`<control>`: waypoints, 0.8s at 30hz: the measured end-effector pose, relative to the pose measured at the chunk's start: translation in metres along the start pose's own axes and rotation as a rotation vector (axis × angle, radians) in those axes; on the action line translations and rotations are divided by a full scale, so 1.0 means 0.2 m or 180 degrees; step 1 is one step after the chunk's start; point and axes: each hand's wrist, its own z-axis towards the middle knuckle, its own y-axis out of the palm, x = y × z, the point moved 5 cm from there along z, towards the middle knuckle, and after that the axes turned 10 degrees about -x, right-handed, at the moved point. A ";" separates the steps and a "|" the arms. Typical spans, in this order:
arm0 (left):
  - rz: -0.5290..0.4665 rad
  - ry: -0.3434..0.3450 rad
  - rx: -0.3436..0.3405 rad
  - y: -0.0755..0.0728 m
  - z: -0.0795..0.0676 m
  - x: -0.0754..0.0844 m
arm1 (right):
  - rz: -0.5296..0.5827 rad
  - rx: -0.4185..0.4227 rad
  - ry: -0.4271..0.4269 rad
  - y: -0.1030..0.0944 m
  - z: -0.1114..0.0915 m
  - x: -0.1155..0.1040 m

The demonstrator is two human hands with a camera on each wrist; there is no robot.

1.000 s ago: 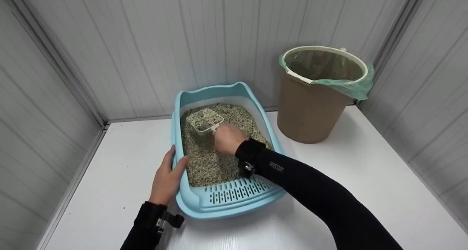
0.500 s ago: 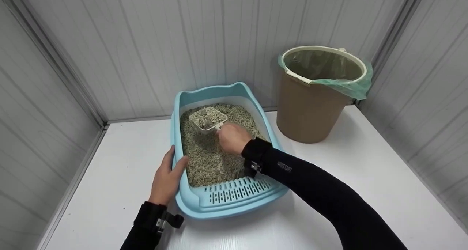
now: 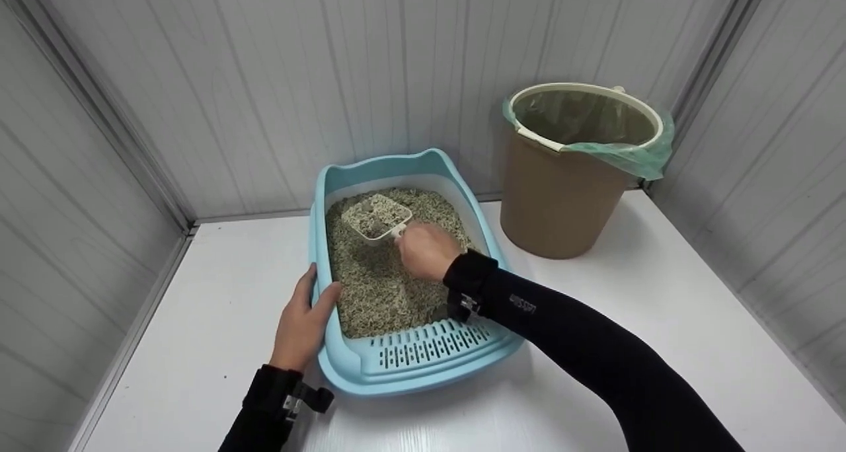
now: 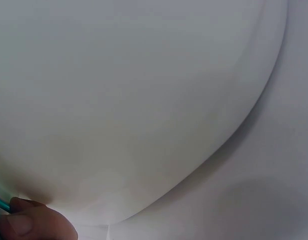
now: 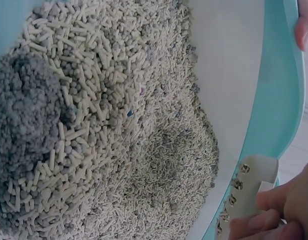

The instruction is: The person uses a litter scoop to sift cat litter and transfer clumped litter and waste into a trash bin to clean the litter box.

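A light blue litter box [image 3: 344, 373] holds pellet litter [image 3: 380, 293]. My right hand [image 3: 428, 252] grips the handle of a white litter scoop [image 3: 398, 230] over the far half of the box. Pellets and several greyish lumps fill the scoop in the head view. In the right wrist view the scoop's slotted side [image 5: 259, 175] shows pellets lodged in its slots, and a dark grey clump [image 5: 26, 112] lies among pale pellets. My left hand [image 3: 301, 323] holds the box's left rim, thumb over the inside and fingers outside; its fingertips [image 4: 38, 225] show low in the left wrist view.
A brown trash bin [image 3: 558, 201] lined with a green bag [image 3: 634, 158] stands behind the box on the right. The box rests on a white table [image 3: 198, 320], with ribbed panel walls [image 3: 277, 95] at the back and sides. A slotted ledge [image 3: 433, 346] spans the box's near end.
My right hand and the loaded scoop have shifted a little to the right over the litter, mostly in the first half second. The left hand and the box stay in place.
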 end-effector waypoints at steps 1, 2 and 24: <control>0.0006 0.0008 0.0004 0.00 0.00 0.00 | 0.0035 -0.0006 0.0026 0.00 0.00 0.00; 0.0014 0.0017 0.0004 0.00 0.00 0.00 | 0.0059 -0.0004 0.0042 0.00 0.00 0.00; -0.0060 0.0018 -0.0018 0.00 0.00 -0.02 | 0.0265 0.0068 -0.0068 -0.07 -0.05 0.05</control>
